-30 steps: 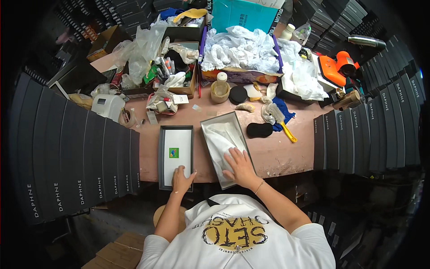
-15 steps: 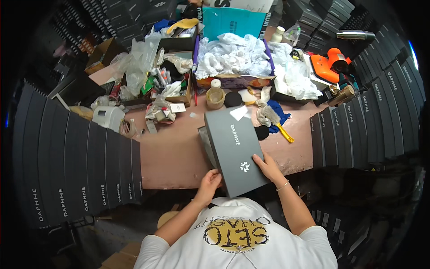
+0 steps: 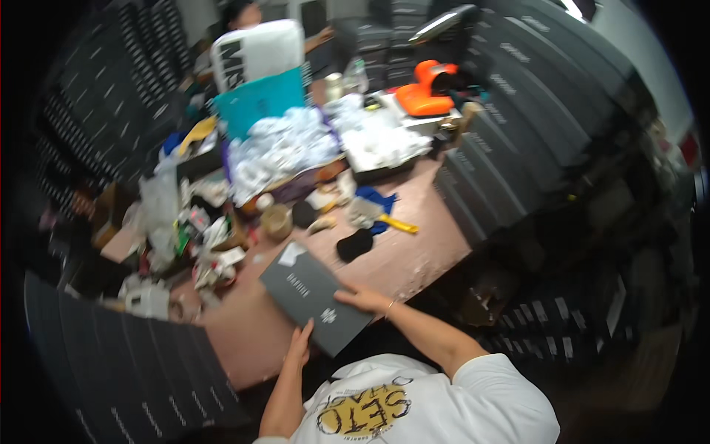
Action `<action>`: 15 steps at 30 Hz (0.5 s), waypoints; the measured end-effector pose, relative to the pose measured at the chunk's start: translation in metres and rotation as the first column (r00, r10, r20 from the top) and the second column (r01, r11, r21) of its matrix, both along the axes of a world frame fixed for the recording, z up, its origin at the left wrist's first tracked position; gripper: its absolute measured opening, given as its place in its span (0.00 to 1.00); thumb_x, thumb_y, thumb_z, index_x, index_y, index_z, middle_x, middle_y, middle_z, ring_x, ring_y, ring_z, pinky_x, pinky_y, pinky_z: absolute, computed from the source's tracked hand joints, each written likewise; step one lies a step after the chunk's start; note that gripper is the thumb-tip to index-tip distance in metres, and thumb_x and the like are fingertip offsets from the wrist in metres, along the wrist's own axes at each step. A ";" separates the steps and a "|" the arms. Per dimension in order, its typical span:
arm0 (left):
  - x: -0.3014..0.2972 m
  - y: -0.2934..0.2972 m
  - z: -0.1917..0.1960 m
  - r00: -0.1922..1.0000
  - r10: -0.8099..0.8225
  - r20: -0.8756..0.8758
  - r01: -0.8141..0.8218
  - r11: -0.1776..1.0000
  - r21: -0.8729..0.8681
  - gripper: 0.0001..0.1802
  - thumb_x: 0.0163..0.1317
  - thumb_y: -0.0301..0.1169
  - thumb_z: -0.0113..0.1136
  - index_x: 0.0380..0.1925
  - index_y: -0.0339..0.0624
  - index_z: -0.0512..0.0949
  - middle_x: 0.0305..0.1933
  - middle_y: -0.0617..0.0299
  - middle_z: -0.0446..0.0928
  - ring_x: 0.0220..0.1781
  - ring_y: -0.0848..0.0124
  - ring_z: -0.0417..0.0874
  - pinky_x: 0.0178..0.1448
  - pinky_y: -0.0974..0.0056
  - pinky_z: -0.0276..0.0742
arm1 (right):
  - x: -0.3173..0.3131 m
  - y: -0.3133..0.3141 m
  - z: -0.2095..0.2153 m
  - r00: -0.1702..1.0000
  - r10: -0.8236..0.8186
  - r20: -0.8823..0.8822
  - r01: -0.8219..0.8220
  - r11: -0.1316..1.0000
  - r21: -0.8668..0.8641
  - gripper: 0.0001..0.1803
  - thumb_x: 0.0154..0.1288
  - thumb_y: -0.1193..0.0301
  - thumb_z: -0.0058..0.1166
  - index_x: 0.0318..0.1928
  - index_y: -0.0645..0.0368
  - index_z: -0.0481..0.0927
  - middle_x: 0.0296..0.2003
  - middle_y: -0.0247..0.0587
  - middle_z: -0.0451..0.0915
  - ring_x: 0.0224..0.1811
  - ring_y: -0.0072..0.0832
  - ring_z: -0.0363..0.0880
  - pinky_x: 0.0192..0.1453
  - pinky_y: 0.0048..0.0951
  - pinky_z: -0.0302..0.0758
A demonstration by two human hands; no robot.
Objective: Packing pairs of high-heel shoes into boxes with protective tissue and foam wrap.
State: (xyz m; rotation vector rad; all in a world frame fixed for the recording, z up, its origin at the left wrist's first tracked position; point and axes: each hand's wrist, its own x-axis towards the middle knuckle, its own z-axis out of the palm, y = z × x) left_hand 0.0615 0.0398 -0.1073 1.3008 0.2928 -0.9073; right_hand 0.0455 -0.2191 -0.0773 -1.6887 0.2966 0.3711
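A dark grey shoe box (image 3: 318,302) with white print on its lid lies tilted at the near edge of the table, between my two hands. A small white patch sits at its far corner. My left hand (image 3: 298,345) grips the box's near left side, thumb up along the edge. On the right side, my right hand (image 3: 362,297) has its thumb over the lid, and its other fingers are hidden. Past the box are a round black pad (image 3: 355,245), a yellow-handled brush (image 3: 396,223) on a blue cloth, and a jar (image 3: 276,221).
Dark shoe boxes are stacked at left (image 3: 140,362) and right (image 3: 503,148). An open carton of crumpled white paper (image 3: 285,152) stands behind the jar, an orange heat-gun-like tool (image 3: 425,96) to its right. Clutter (image 3: 211,222) fills the left side. Another person (image 3: 244,15) is at the far side.
The view has swung right, blurring the picture. The box has turned, its far end leaning further left. The pale paper seen at its left side no longer shows. Both hands keep hold.
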 end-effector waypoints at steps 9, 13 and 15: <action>0.019 -0.126 0.192 0.896 0.290 0.337 0.051 0.686 -0.725 0.33 0.67 0.52 0.44 0.63 0.39 0.62 0.62 0.54 0.68 0.62 0.60 0.70 0.64 0.57 0.68 | -0.066 -0.073 0.232 0.695 0.134 0.707 0.098 0.955 -0.278 0.51 0.56 0.47 0.60 0.72 0.55 0.50 0.71 0.60 0.43 0.74 0.52 0.40 0.73 0.44 0.46; 0.025 -0.210 0.279 0.479 0.525 0.704 0.101 0.763 -0.638 0.29 0.70 0.48 0.40 0.64 0.41 0.61 0.64 0.53 0.65 0.64 0.62 0.67 0.65 0.57 0.68 | -0.127 -0.134 0.317 0.200 0.416 0.887 0.471 0.753 -0.459 0.52 0.50 0.43 0.63 0.70 0.53 0.56 0.70 0.60 0.46 0.73 0.55 0.44 0.72 0.53 0.46; 0.005 -0.265 0.336 0.545 0.449 0.708 0.436 0.570 -0.696 0.27 0.72 0.46 0.38 0.63 0.41 0.63 0.64 0.54 0.65 0.64 0.63 0.68 0.65 0.57 0.69 | -0.158 -0.182 0.347 0.105 0.438 0.893 0.657 0.644 -0.392 0.54 0.48 0.44 0.65 0.70 0.57 0.56 0.69 0.59 0.52 0.71 0.57 0.49 0.72 0.54 0.48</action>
